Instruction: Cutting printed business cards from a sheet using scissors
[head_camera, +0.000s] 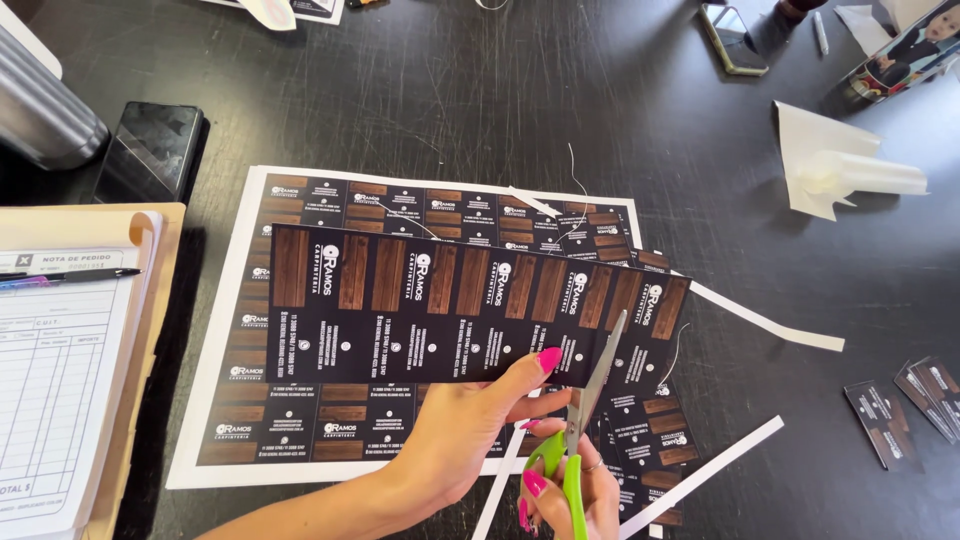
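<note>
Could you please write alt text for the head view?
A left hand holds a dark printed strip of cards while the right hand cuts it with green-handled scissors, above a larger printed sheet on a black table.

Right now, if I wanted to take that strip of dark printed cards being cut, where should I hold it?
Probably by its free left end, coming from the left. The strip is long, thin and held flat above the uncut sheet. The left hand pinches its lower edge near the right, and the scissors in the right hand cut there, so that end is crowded.
</note>
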